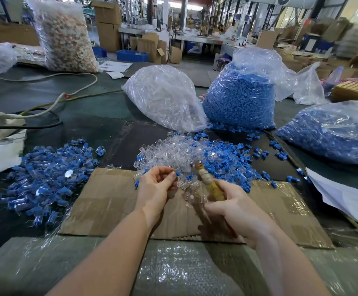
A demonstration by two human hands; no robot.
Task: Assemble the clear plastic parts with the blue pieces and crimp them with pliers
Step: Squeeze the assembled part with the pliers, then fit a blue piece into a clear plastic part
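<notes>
The left hand [156, 184] pinches a small blue piece [178, 173] at its fingertips; the right hand [233, 207] grips the pliers [205, 180] — nose pointing up-left, just beside that piece. Loose clear parts [169, 154] lie beyond on the bench [88, 124].

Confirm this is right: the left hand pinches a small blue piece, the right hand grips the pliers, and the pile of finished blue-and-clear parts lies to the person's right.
Not quite. The left hand does pinch a small blue piece and the right hand grips the pliers, but the pile of finished blue-and-clear parts lies to the person's left, as the head view shows.
</notes>
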